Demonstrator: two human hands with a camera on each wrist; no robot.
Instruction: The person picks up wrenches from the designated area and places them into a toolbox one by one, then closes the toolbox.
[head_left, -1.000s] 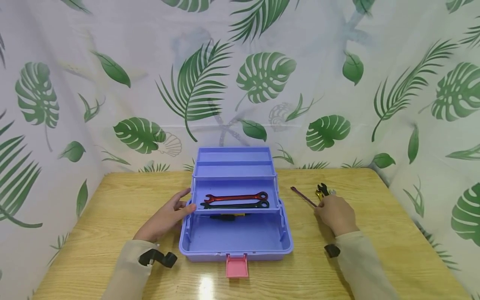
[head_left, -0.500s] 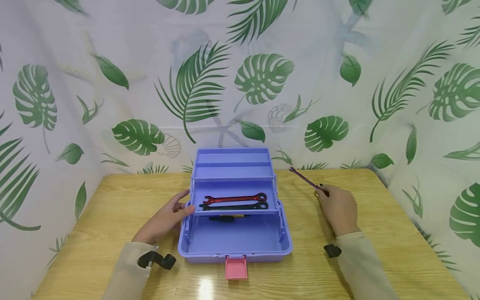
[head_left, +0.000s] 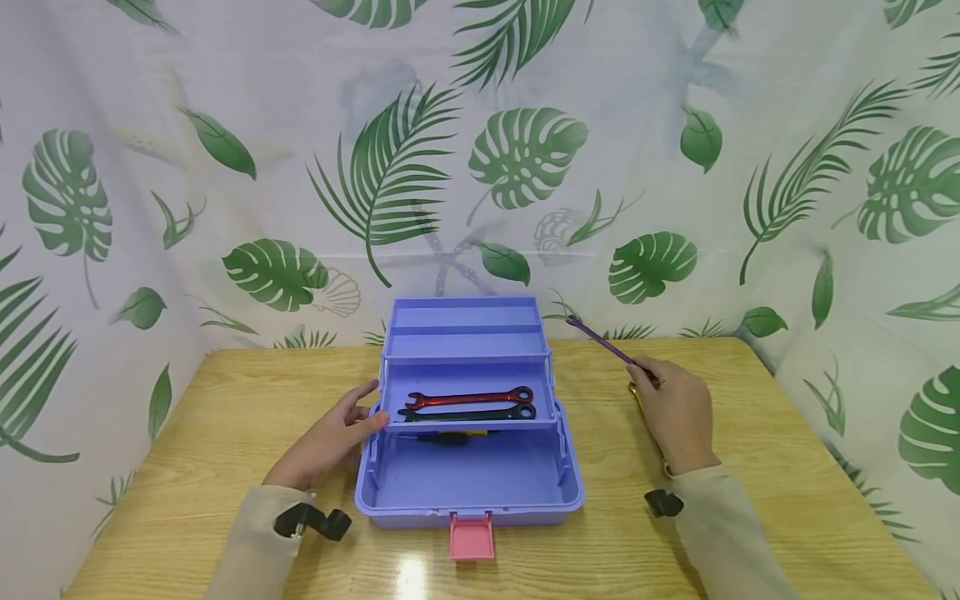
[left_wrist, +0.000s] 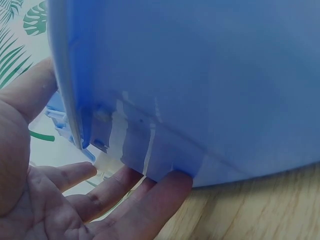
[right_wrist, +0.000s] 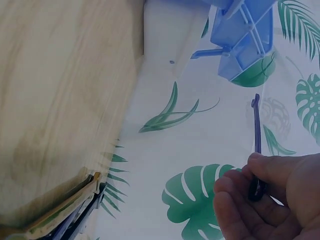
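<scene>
A purple wrench (head_left: 600, 340) is pinched between the thumb and fingers of my right hand (head_left: 677, 410), raised over the right side of the table. In the right wrist view its dark ring end lies within the fingers, and its narrow shaft (right_wrist: 257, 125) points away. My left hand (head_left: 330, 437) touches the left side of a blue-purple toolbox (head_left: 472, 479), thumb at the corner of the raised tray. The left wrist view shows fairly straight fingers (left_wrist: 162, 200) against the outer wall. A red wrench (head_left: 468, 399) and a dark green wrench (head_left: 468, 412) lie in the tray.
Under my right hand lies a gold wrench (head_left: 634, 398), partly hidden; several wrenches (right_wrist: 65, 212) appear together in the right wrist view. A black-and-yellow tool (head_left: 450, 437) sits under the tray. The pink latch (head_left: 472, 539) hangs in front. A leaf-print cloth (head_left: 525, 158) stands behind the table.
My right hand has lifted the purple wrench off the table, its far end rising up and slightly left. More of the gold wrench shows beneath. The left hand stays at the toolbox.
</scene>
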